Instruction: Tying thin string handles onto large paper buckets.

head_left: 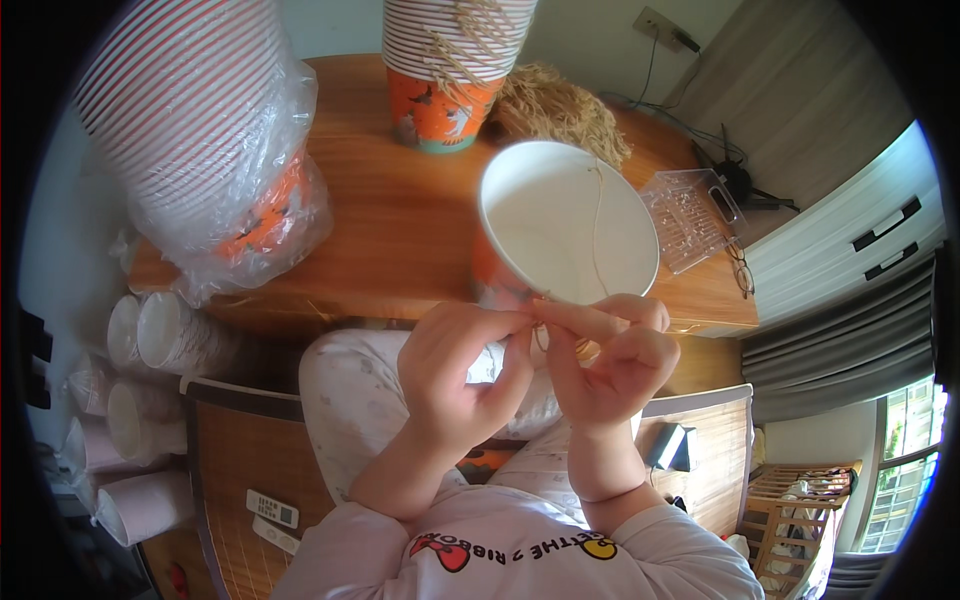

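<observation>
A large paper bucket [535,215], white inside and orange outside, stands tilted toward me near the table's front edge. A thin tan string [598,225] hangs across its inside from the far rim to the near rim. At the near rim, my left hand [455,375] pinches the string between thumb and forefinger. My right hand [615,370] is close beside it, fingers curled, also pinching the string. A small loop of string shows between the hands. The exact point where the string meets the bucket wall is hidden by my fingertips.
Behind the bucket stand a stack of orange buckets [435,105] with strings attached and a bundle of tan strings [565,110]. A plastic-wrapped bucket stack [190,120] is at left. A clear tray [690,220] and eyeglasses [742,268] lie right. Wrapped cup stacks [150,420] fill the lower left.
</observation>
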The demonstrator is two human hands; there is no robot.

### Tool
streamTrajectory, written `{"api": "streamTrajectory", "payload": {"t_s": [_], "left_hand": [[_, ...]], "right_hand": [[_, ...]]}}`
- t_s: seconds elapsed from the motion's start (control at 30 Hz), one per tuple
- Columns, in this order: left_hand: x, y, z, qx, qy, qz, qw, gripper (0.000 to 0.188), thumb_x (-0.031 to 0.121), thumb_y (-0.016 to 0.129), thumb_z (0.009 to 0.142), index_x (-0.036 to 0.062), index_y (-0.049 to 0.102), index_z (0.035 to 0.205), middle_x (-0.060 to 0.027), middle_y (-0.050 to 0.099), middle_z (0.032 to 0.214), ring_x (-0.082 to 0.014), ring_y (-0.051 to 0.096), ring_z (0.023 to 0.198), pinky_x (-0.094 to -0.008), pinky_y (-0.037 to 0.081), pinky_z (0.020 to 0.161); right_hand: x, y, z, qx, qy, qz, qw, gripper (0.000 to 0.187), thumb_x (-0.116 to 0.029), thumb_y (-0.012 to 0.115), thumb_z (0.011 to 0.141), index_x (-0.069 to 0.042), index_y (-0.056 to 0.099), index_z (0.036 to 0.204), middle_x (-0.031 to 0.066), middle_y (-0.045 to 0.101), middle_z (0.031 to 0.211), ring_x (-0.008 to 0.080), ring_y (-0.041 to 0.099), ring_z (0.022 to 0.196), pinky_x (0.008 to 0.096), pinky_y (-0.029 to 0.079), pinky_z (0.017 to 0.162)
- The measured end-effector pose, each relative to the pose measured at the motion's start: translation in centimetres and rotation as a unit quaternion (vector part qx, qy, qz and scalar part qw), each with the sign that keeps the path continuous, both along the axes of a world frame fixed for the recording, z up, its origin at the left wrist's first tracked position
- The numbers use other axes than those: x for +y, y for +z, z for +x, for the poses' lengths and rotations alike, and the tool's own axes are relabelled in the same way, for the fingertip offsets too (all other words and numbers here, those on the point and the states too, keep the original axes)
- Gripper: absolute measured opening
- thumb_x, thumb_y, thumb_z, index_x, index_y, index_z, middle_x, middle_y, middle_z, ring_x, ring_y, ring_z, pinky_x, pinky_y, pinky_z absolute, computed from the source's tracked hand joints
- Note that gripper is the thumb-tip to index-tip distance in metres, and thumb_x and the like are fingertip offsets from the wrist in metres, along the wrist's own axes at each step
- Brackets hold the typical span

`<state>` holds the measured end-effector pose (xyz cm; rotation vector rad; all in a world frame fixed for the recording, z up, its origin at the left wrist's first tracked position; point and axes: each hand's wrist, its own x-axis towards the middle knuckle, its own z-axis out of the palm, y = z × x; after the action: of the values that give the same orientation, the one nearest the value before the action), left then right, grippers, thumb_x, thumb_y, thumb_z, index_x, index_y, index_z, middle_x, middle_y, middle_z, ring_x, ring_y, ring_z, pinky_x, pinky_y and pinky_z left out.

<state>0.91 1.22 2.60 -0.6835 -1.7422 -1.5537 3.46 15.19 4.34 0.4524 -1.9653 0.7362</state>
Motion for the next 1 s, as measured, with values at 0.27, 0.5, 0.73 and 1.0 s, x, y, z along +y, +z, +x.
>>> {"api": "streamTrajectory", "payload": {"t_s": [0.27,0.5,0.73,1.0], "left_hand": [[0.0,0.1,0.9,-0.14,-0.089,0.023,0.986,0.005,0.002,0.067,0.085,-0.0013,0.069,0.088,-0.0047,0.067,0.077,-0.0078,0.057,0.064,-0.0216,0.041,0.053],[1.1,-1.1,0.8,-0.352,-0.302,0.176,0.868,0.012,0.005,0.064,0.092,-0.0034,0.069,0.099,-0.0041,0.069,0.085,-0.0029,0.054,0.063,-0.0171,0.042,0.056],[1.4,-1.4,0.2,-0.342,-0.348,0.189,0.852,0.015,0.001,0.065,0.091,-0.0031,0.068,0.105,0.0017,0.065,0.081,0.0003,0.051,0.063,-0.0158,0.037,0.053],[1.4,-2.8,0.1,-0.309,-0.307,0.142,0.889,0.01,-0.001,0.066,0.089,-0.0019,0.069,0.099,-0.002,0.068,0.082,-0.0001,0.052,0.062,-0.0162,0.037,0.052]], "right_hand": [[-0.2,-1.0,0.9,0.019,-0.042,-0.068,0.997,0.042,0.0,0.079,0.073,-0.013,0.041,0.089,-0.0045,0.076,0.093,0.0122,0.053,0.081,0.0281,0.033,0.075],[-0.2,-2.6,2.4,-0.048,-0.014,-0.168,0.985,0.047,0.007,0.073,0.078,-0.01,0.034,0.097,0.0057,0.076,0.091,0.0163,0.052,0.086,0.0306,0.037,0.083],[-0.1,-4.4,2.0,-0.085,0.019,-0.253,0.963,0.046,0.007,0.071,0.081,-0.01,0.032,0.1,0.0097,0.075,0.094,0.0155,0.048,0.087,0.0315,0.036,0.087],[0.4,-5.8,1.8,-0.086,-0.044,-0.189,0.977,0.05,0.005,0.076,0.073,-0.01,0.037,0.101,0.0044,0.073,0.091,0.0149,0.045,0.08,0.0302,0.032,0.081]]}}
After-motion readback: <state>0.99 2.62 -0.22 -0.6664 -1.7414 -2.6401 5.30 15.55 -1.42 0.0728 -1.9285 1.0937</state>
